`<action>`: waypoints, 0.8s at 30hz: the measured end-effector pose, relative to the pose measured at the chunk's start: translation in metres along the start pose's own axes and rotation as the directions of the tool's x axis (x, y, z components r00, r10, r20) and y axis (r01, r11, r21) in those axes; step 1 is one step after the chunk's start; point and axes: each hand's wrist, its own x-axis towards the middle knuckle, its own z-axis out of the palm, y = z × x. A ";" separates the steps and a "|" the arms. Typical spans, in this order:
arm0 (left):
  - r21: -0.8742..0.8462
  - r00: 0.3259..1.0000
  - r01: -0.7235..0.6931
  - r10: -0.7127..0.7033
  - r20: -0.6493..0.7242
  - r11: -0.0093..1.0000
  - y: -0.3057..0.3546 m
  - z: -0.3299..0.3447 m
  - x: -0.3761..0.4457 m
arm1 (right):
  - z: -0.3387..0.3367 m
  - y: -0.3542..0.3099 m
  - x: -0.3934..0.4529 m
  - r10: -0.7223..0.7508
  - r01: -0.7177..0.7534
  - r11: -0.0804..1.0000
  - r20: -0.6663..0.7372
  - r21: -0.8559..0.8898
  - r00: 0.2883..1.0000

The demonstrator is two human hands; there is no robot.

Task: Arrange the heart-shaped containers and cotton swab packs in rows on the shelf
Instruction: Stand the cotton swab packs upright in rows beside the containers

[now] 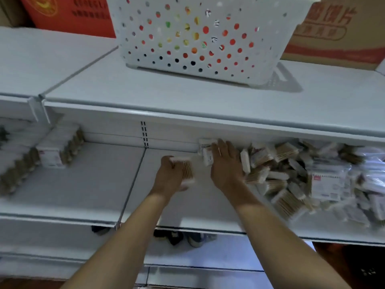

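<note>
Shelf (73, 184): carrying a loose pile of swab packs (291, 176) toward its right edge.
Left hand (169, 176): fingers clamping one pack (186, 171).
Right hand (226, 165): fingers lying straight, touching the pile's left edge; nearer hand.

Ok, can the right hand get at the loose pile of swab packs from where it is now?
Probably yes. The right hand lies open against the left edge of the pile of swab packs, nothing between them. The left hand holds one pack clear of that path.
</note>
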 end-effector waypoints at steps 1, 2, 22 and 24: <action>-0.035 1.000 0.025 -0.025 0.003 0.999 -0.001 -0.003 -0.003 | 0.002 0.000 0.006 -0.051 0.050 0.997 -0.006 -0.057 0.999; -0.067 0.999 0.050 -0.050 0.007 0.996 -0.002 -0.005 -0.006 | 0.003 0.000 0.008 -0.084 0.076 0.991 -0.062 -0.113 0.995; -0.050 0.997 -0.076 0.077 0.012 0.996 -0.009 -0.002 0.002 | -0.010 -0.009 -0.002 -0.029 0.039 0.949 -0.037 0.313 0.999; 0.018 0.998 -0.070 0.070 0.006 0.997 -0.008 -0.008 0.006 | 0.006 -0.008 0.002 -0.088 0.082 0.990 0.053 0.115 0.995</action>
